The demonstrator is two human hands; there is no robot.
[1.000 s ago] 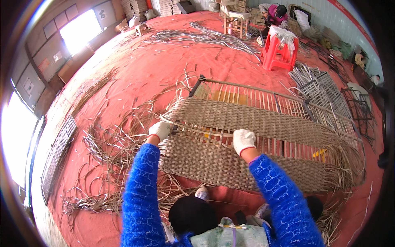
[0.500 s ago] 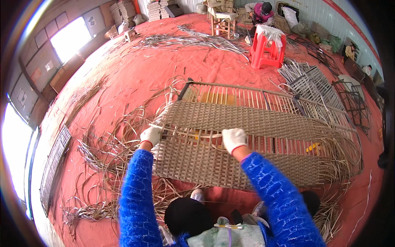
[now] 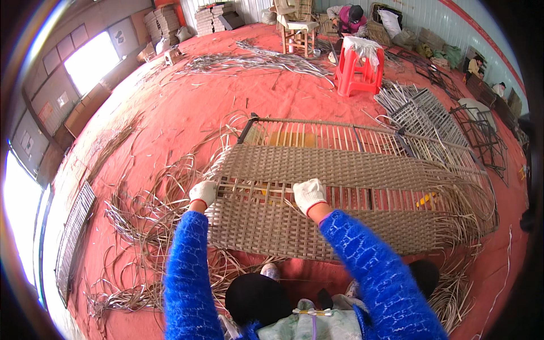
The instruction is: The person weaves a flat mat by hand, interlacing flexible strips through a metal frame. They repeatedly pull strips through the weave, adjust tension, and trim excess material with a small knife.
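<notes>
The panel [image 3: 328, 226] lies on the red floor [image 3: 187, 107] in front of the person, its near edge toward the knees, its far left corner a bare dark bar. Two woven bands run lengthwise with an open gap between them. The right edge of the panel is hard to trace, buried under loose strands [image 3: 473, 209].

The left hand [image 3: 204, 192], in a white glove, is at the panel's left edge, by the end of the gap. Its fingers are turned out of sight, so whether it grips anything cannot be told. The right hand [image 3: 309, 194], gloved too, is clenched over the gap, grasping a pale strip [image 3: 260, 188] that runs leftward across the openings; the part inside the fist is hidden.

Both blue sleeves [image 3: 192, 272] are cut off by the lower edge of the view. Under the panel, a yellow thing [image 3: 426, 199] shows only in part between the bars, too broken up to identify. Tangled cane [image 3: 141, 238] spreads over the floor beyond the panel's left edge, single lengths impossible to follow.

Past the far edge stands a red stool [image 3: 360, 73], its top covered by a pale cloth [image 3: 362, 48]. Behind it, a co-worker [image 3: 352, 21] bends forward, hands too small to make out.
</notes>
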